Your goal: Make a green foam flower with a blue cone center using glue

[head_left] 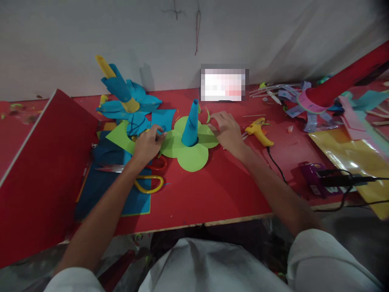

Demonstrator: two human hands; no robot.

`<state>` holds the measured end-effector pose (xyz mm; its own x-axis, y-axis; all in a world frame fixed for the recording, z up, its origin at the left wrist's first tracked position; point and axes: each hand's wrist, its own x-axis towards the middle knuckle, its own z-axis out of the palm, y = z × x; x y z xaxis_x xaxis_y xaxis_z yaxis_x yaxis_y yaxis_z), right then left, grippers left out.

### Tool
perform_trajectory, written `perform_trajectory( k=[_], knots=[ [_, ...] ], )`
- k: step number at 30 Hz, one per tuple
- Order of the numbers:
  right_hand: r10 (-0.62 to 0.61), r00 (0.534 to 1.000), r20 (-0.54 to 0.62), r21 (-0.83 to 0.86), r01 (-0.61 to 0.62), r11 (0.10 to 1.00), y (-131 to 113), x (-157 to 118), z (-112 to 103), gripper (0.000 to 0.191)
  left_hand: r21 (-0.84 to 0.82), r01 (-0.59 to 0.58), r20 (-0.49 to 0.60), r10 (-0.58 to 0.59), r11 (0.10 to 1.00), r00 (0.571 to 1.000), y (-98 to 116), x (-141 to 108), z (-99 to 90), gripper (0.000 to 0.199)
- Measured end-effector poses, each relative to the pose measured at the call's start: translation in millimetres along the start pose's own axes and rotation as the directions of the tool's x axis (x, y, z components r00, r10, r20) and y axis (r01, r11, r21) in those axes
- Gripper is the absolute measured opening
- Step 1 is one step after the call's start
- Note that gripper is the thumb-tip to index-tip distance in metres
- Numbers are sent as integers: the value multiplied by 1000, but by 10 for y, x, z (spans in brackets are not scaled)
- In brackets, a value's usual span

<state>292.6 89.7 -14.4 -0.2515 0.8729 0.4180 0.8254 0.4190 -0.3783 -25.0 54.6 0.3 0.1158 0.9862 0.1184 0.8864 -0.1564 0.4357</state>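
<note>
Plain grey wall fills the top of the frame, with a smooth red table spread below it. At the centre of the frame lies a flat, light-green, four-lobed flower cutout, apparently of stiff paper or foam sheet; a slender cone of rolled blue sheet stands on its middle, nearly upright, the overlap of the roll visible along its side. Whether the cone is fixed to the cutout cannot be determined. The left hand is at the left lobe with fingers curled; whether it pinches or presses the edge is not visible. The right hand is at the right lobe, palm down, fingers bent and slightly apart; its grip likewise cannot be told. This opposed placement probably steadies the cutout and leaves the cone unobstructed. Scissors with red and yellow plastic loops lie left of centre across dark-blue sheet material, partly behind the left forearm. A yellow pistol-shaped glue gun lies right of centre, presumably placed for easy reach, its black cord trailing downward. At upper left, a blue petalled flower carries a rolled yellow tip; at far right lies a glossy, flat yellow packet.
</note>
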Motion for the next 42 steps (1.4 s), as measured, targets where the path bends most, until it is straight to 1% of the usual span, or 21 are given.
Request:
perform_trajectory(
  k=[3,6,9,12,14,16,18,21,24,28,31,33,37,40,42],
  knots=[
    [-150,984,94,96,141,985,23,-94,-159,30,-30,-5,-1,5,1000,1000,18,-47,-40,38],
    [-300,940,161,211,264,941,-6,-228,-314,29,0,-31,-44,31,1000,999,44,-111,-64,46],
    [-368,903,222,249,313,917,-83,-348,-387,33,50,-104,-79,108,993,991,96,-176,-55,45],
    [-406,869,283,215,355,910,-141,-412,-349,36,72,-202,-31,204,977,978,168,-220,-15,41],
    [-425,850,311,179,386,905,-149,-428,-289,37,87,-235,13,235,968,972,204,-232,12,41],
    [-437,836,331,158,408,899,-142,-435,-236,37,107,-243,53,239,964,970,213,-235,18,43],
    [-441,830,342,151,415,897,-135,-443,-207,37,125,-243,93,233,962,968,187,-237,-2,46],
    [-442,827,347,148,417,897,-138,-461,-204,37,144,-224,143,204,964,969,94,-247,-63,52],
    [-447,822,353,137,427,894,-142,-479,-207,38,152,-181,144,160,972,977,-27,-259,-114,54],
    [-452,823,345,128,435,891,-128,-498,-190,37,107,-121,141,106,987,984,-145,-246,-141,40],
    [-461,821,338,126,445,886,-116,-508,-183,37,54,-77,173,66,996,983,-156,-226,-167,35],
    [-457,821,342,123,443,888,-115,-511,-187,37,42,-69,193,59,997,979,-133,-221,-199,37],
    [-440,823,358,127,424,897,-126,-509,-203,36,82,-94,209,75,992,975,-81,-237,-266,48],
    [-437,822,367,133,418,899,-134,-506,-209,36,77,-76,235,56,994,970,-84,-244,-274,53],
    [-436,821,368,133,417,899,-137,-505,-211,36,43,-62,237,50,997,970,-112,-240,-260,54]
  ],
)
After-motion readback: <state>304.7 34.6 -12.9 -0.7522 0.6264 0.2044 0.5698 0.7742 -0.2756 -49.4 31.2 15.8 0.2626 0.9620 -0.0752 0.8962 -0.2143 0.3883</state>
